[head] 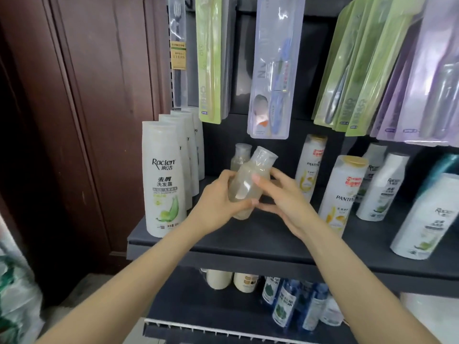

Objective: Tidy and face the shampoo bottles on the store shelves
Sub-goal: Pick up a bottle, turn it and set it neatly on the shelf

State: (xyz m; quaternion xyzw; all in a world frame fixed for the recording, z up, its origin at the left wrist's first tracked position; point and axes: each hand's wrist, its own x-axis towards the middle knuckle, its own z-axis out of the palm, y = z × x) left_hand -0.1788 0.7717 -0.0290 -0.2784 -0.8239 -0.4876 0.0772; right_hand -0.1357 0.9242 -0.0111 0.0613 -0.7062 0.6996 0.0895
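Both hands, left hand [218, 204] and right hand [280, 194], gripped the clear bottle [248, 184] tilted above the shelf [223, 247]; I judged facing underway, needing upright placement next.

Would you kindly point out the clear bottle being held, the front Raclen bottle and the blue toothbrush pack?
clear bottle [244, 187], head view, bare body.
Raclen bottle [164, 180], head view, front label.
toothbrush pack [273, 78], head view, blister front.
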